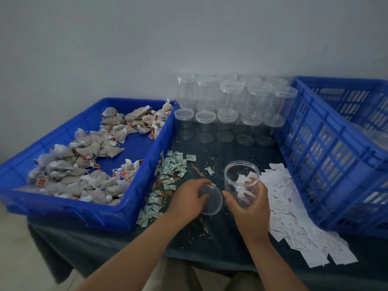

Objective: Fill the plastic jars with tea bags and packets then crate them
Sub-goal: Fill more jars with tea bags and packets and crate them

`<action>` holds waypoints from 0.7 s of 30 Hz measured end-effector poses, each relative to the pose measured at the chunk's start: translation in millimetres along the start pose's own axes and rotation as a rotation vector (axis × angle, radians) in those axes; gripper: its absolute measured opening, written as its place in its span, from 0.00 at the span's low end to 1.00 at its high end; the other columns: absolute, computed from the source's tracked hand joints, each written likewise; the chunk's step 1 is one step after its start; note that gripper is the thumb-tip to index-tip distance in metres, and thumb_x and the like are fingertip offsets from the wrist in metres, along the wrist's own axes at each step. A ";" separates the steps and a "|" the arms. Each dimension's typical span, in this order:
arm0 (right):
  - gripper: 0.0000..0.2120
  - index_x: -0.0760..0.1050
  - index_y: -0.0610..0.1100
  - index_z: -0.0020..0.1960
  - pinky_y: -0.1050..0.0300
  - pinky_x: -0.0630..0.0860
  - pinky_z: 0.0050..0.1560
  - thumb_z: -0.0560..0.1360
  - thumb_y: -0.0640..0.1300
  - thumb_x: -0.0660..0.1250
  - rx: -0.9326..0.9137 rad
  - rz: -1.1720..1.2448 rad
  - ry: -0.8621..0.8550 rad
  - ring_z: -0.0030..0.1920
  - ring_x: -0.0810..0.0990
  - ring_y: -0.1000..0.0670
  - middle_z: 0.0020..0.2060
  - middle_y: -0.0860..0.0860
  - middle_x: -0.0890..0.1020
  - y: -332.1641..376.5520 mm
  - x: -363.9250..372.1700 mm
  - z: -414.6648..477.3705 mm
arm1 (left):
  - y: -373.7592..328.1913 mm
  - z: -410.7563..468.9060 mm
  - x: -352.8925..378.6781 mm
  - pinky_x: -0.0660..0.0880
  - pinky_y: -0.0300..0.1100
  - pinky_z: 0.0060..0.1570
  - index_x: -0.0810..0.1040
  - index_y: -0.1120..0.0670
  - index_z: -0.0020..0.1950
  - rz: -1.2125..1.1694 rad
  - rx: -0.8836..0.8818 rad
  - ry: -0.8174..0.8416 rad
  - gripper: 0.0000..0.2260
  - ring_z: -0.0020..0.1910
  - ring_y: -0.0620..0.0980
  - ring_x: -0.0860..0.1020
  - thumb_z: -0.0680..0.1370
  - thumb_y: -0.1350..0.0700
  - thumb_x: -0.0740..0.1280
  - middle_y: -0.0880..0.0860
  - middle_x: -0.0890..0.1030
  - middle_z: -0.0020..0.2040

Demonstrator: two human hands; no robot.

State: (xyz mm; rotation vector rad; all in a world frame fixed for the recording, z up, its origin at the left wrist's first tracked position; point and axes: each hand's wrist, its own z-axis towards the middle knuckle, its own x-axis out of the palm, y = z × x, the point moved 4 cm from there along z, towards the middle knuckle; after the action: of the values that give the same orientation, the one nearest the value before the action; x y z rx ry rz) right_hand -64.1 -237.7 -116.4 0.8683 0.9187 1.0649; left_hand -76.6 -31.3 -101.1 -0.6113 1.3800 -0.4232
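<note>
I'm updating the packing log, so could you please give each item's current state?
Held jar: uncapped, upright, gripped by right hand.
Lid: off, held by left hand.
Spare jars: capped, empty.
Tray: partly full of tea bags.
Crate: contents unclear.
Green packets: loose on table.

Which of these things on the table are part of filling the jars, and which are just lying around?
In use: open clear plastic jar in right hand; clear round lid in left hand; grey tea bags in the blue tray; small green packets; lidded empty jars; blue slatted crate.
Lying about: scattered brown crumbs; white paper slips, purpose unclear.
</note>
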 end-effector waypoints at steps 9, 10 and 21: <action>0.39 0.71 0.55 0.68 0.58 0.82 0.54 0.62 0.65 0.80 -0.023 0.031 0.029 0.57 0.81 0.63 0.59 0.62 0.79 3.5 3.6 -2.0 | -32.9 -12.4 -42.0 0.69 0.50 0.72 0.58 0.40 0.81 0.264 0.264 -0.216 0.35 0.73 0.51 0.69 0.77 0.38 0.69 0.49 0.66 0.75; 0.40 0.70 0.57 0.68 0.60 0.80 0.53 0.61 0.65 0.81 -0.010 0.046 0.040 0.57 0.80 0.66 0.59 0.65 0.78 3.5 4.1 -1.6 | -35.4 -11.2 -64.5 0.70 0.49 0.68 0.60 0.38 0.79 0.256 0.281 -0.281 0.32 0.70 0.48 0.71 0.77 0.36 0.66 0.47 0.68 0.73; 0.43 0.72 0.54 0.69 0.71 0.73 0.50 0.59 0.68 0.79 0.030 0.020 0.089 0.55 0.78 0.70 0.59 0.59 0.80 -0.7 7.7 -0.5 | 100.0 39.0 -191.1 0.73 0.51 0.70 0.64 0.43 0.83 0.526 -0.404 0.354 0.26 0.73 0.55 0.74 0.85 0.46 0.65 0.51 0.68 0.81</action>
State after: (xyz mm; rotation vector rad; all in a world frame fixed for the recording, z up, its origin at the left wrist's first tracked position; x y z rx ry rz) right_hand -62.7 -230.5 -118.6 0.8625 1.0043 1.1164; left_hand -74.9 169.2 -12.7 -0.4818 1.9181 0.1884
